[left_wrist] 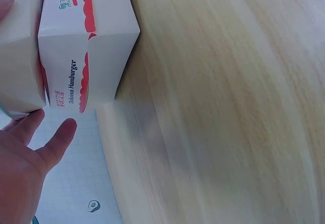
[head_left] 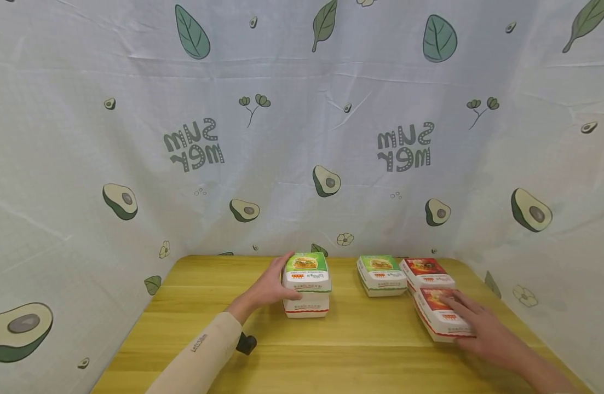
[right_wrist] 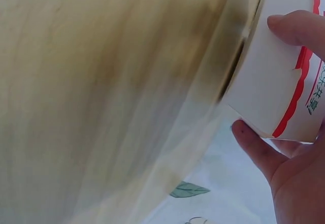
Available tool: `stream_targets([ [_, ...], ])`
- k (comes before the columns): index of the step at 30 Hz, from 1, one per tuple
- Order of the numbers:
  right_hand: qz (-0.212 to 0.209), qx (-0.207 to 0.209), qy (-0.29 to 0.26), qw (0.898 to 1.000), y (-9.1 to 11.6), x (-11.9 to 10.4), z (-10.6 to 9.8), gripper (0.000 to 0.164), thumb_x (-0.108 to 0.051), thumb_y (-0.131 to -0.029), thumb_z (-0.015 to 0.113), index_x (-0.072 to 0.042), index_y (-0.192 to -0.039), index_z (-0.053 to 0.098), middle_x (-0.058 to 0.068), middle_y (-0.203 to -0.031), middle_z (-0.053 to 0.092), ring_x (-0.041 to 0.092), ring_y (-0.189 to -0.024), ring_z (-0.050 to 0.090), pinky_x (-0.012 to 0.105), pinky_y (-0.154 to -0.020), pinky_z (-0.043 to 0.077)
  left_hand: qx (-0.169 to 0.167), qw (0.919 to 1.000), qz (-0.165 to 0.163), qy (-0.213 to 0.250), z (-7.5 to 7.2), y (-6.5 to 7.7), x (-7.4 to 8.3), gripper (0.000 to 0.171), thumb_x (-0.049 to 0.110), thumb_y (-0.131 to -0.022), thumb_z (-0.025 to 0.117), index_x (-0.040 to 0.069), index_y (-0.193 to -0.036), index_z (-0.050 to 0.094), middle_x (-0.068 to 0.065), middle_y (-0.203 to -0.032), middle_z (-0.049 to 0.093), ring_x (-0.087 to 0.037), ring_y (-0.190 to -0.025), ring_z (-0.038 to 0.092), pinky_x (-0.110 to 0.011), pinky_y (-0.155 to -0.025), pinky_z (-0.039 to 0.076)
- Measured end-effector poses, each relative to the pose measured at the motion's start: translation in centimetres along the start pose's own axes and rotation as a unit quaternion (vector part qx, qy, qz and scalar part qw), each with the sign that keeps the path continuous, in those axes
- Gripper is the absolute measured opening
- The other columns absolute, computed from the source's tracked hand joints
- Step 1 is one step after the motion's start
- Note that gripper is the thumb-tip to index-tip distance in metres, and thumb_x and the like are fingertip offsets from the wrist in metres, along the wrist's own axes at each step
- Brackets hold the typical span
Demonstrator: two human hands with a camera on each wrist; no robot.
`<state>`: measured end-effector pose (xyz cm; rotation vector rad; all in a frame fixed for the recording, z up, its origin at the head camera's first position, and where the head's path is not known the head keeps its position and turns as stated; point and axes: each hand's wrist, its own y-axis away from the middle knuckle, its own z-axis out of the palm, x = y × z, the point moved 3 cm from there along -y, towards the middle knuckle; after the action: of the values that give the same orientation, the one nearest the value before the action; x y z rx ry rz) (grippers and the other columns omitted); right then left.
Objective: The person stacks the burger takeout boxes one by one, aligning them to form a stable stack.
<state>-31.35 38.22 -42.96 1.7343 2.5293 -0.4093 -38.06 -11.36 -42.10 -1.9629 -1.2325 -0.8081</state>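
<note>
Head view: gripped a green-topped box (head_left: pixel 306 272) at its left side with the left hand (head_left: pixel 267 287) — thumb low on the near face — directly above a red-trimmed box (head_left: pixel 306 309) on the wooden desk (head_left: pixel 346 361). Saw only a thin dark seam between the two in the left wrist view, and read "Delicious Hamburger" in black on the lower one's side, beside a scalloped red edge. Well apart to the right, clasped the nearer red-topped box (head_left: pixel 435 302) in the right hand (head_left: pixel 486 332), with fingers over its top and the thumb against a white side. Could not tell about contact between its base and the desk, even from the right wrist view. Found a farther red-topped box (head_left: pixel 427 271) just behind it — partly overlapped — and a second green-topped box (head_left: pixel 382 276) just left of that pair. Noticed burger pictures on the lids. Spotted a cream sleeve (head_left: pixel 200 355) on the left arm, lettered "Let's Slim", and a small black object (head_left: pixel 246 344) by the left wrist. Noted a pale cloth (head_left: pixel 282 65) behind, printed with leaves, avocados, flowers and a mirrored "summer".
</note>
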Motion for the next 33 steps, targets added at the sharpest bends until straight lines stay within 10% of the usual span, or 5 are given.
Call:
stream_targets([
  [33, -0.034, 0.049, 0.002, 0.998, -1.1, -5.0, -2.2, 0.09, -0.028, -0.073, 0.087, -0.024, -0.152, 0.044, 0.017, -0.153, 0.039, 0.042, -0.12, 0.046, 0.066, -0.085, 0.049, 0.004, 1.0, 0.003, -0.001, 0.1, 0.0, -0.2, 0.113, 0.033, -0.07, 0.09, 0.02, -0.161, 0.023, -0.013, -0.152, 0.036, -0.028, -0.125, 0.047, -0.056, -0.109, 0.039],
])
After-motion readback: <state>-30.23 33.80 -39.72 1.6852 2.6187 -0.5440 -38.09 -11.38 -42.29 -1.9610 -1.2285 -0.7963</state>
